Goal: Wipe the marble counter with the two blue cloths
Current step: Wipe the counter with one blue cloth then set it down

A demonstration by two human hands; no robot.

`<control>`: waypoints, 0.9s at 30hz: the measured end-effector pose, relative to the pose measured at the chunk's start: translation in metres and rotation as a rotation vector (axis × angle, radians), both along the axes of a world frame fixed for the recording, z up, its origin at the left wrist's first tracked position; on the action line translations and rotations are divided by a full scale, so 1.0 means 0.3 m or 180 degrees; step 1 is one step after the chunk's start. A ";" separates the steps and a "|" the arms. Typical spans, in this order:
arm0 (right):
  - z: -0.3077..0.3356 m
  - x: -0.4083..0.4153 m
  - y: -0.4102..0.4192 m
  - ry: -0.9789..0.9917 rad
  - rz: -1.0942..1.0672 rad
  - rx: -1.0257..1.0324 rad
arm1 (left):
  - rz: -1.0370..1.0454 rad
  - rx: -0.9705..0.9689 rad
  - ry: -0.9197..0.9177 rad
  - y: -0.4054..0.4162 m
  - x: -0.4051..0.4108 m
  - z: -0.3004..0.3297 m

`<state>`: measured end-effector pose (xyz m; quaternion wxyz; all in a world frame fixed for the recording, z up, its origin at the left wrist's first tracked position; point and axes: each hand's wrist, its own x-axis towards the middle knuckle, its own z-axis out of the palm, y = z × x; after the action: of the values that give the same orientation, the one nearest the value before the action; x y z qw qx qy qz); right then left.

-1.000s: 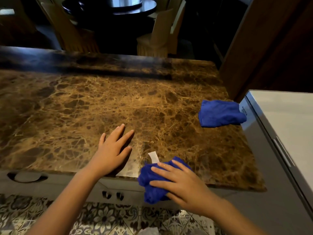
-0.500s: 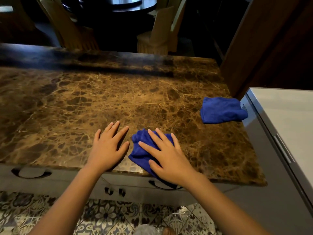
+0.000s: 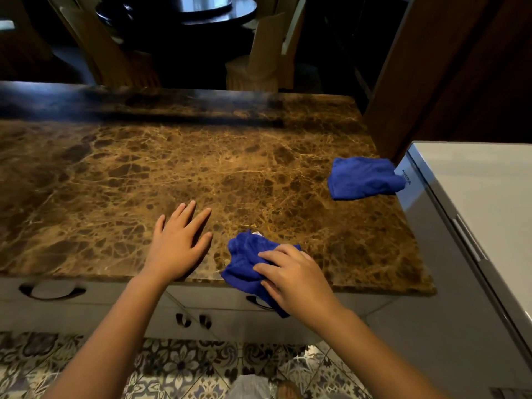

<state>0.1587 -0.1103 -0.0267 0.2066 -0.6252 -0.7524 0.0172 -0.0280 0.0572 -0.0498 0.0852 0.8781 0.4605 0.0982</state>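
Wiping step in hand, near-edge pass. Right hand (image 3: 290, 277) presses a bunched blue cloth (image 3: 247, 263) flat onto the marble bench (image 3: 201, 168) at its front edge, fingers curled over the fabric, so it's gripped and pushed down rather than pinched. One corner of that cloth hangs over the edge in front of the drawers (image 3: 95, 295). A small white tag peeks out at its far side.

Left hand (image 3: 178, 246) is empty, palm down, fingers spread on the marble just beside the cloth, apparently bracing.

Second blue cloth (image 3: 362, 178) lies unused at the far right of the bench, touching or nearly touching the grey appliance (image 3: 475, 197); well apart from both hands.

Judgement: only one cloth is working; most of the surface looks unswept. Next move calls for sweeping the right-hand cloth outward, and the left hand reaching across for the second cloth. Watch the overhanging corner; it could drag off the edge.
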 end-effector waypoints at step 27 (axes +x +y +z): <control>0.099 0.616 -0.195 0.0086 -0.0303 -0.0948 | -0.0589 0.0022 -0.0095 -0.250 0.294 0.018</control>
<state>0.3434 -0.1688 0.0029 0.1224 -0.6836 -0.7082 0.1272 0.0602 -0.0179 -0.0445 0.0977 0.9156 0.3757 0.1047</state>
